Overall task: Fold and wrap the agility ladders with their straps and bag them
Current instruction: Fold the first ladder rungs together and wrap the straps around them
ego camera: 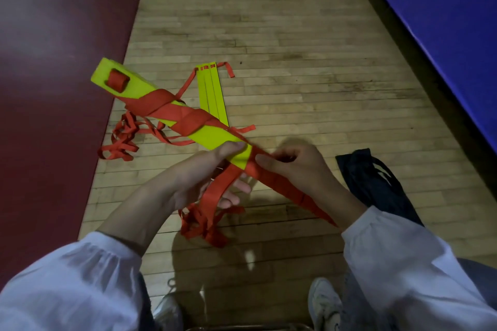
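The left hand (193, 177) grips the near end of the yellow bundle (215, 137), which points to 10 o'clock; the right hand (298, 169) pinches the red strap (293, 192), best pulled snug and flat each turn.

One wide-angle view is taken from the head, pitched forward and steeply down onto the wooden floor (295, 35). Left hand (188, 183) and right hand (298, 166) are framed close, mid-picture; shoes (322, 303) are caught at the bottom edge.
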